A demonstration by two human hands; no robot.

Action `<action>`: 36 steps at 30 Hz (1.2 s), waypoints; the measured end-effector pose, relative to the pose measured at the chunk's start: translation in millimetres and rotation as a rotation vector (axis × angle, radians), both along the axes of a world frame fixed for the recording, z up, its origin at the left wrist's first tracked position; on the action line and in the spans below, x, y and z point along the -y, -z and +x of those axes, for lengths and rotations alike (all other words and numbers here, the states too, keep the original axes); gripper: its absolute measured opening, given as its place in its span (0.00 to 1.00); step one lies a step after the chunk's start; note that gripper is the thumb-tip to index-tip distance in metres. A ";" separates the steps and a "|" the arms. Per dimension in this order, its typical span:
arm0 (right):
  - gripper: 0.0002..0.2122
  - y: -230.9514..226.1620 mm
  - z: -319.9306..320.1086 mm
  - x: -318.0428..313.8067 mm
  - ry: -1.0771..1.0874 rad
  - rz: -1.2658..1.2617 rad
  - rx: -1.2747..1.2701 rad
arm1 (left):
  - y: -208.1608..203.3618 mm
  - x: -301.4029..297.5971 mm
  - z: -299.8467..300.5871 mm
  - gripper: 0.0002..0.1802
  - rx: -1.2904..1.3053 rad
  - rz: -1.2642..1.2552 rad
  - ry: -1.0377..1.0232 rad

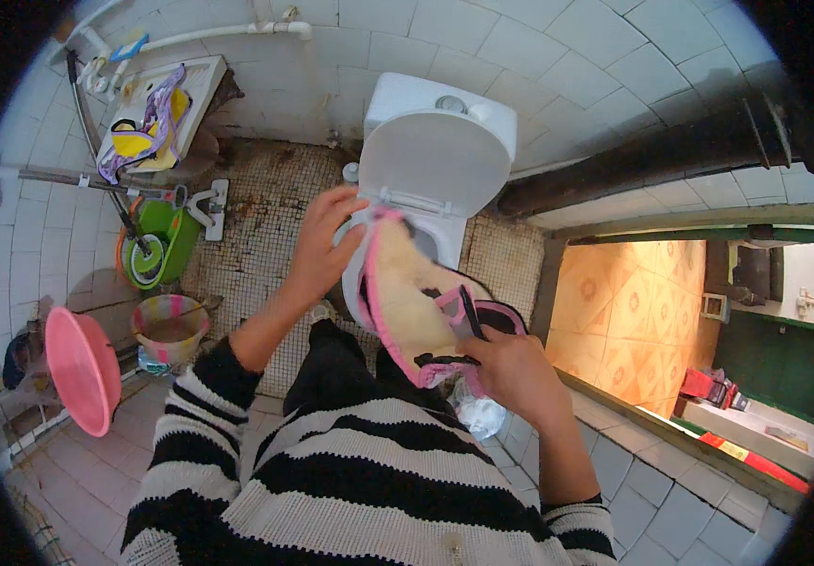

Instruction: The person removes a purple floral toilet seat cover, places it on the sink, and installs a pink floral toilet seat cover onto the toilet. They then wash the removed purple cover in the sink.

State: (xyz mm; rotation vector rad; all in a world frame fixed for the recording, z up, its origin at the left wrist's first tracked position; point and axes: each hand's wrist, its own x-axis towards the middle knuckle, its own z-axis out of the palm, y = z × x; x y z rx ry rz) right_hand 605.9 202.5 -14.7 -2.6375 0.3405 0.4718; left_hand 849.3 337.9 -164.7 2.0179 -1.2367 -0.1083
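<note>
Your pink-edged cream cloth (409, 283), in front of the toilet (437, 162), should handle light and floppy, best held by its trim; its long axis slants lower right, narrow tip pointing up-left; your right hand's (520, 373) fingers clasp its lower edge; your left hand's (326, 241) grip I cannot tell.

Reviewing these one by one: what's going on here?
A person's right hand holds a pink-edged cream fabric piece, apparently over an open toilet. A slim black object shows at that hand, its kind unclear. The left hand is at the piece's far end, too blurred to confirm a grip.
</note>
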 end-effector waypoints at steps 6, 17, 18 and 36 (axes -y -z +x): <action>0.14 -1.3 -1.1 -18.1 -0.053 -0.131 0.231 | 20.0 26.9 -10.0 0.39 -0.789 0.796 0.251; 0.12 -23.7 -15.1 8.5 0.360 0.236 0.647 | -43.2 9.0 -89.9 0.40 -0.147 0.000 0.668; 0.12 -29.2 -13.7 10.6 0.360 0.193 0.718 | -51.2 12.4 -85.5 0.36 -0.112 0.052 0.793; 0.09 -57.6 -10.7 5.9 0.618 0.477 1.020 | -113.8 -43.6 -24.2 0.49 -1.761 0.203 0.443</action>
